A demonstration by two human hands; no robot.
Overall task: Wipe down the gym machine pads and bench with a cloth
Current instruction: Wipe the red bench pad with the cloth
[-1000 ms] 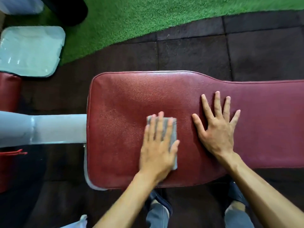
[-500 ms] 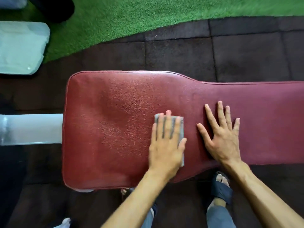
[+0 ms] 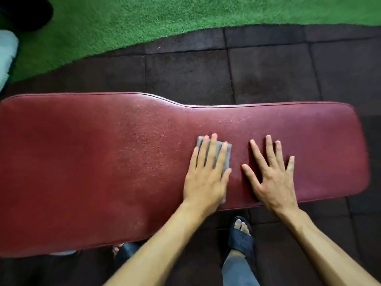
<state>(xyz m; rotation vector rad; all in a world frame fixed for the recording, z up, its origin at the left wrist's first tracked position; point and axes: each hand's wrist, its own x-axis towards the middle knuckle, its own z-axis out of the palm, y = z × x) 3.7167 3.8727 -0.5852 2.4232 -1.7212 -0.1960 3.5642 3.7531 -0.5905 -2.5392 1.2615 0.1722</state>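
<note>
A long dark red padded bench (image 3: pixel 103 172) runs across the view, wide on the left and narrower on the right. My left hand (image 3: pixel 206 174) lies flat with straight fingers on a folded grey cloth (image 3: pixel 226 156), pressing it against the pad near the middle. Most of the cloth is hidden under the hand. My right hand (image 3: pixel 272 176) rests flat on the bare pad just to the right, fingers spread, holding nothing.
Dark rubber floor tiles (image 3: pixel 268 75) surround the bench, with green artificial turf (image 3: pixel 144 19) beyond. A pale pad (image 3: pixel 6 56) shows at the left edge. My sandalled foot (image 3: pixel 241 236) stands on the floor below the bench's near edge.
Both hands and the cloth have slid to the right along the bench, onto its narrower part. The view has followed, so the bench's right end is in sight and the grey frame is out of view.
</note>
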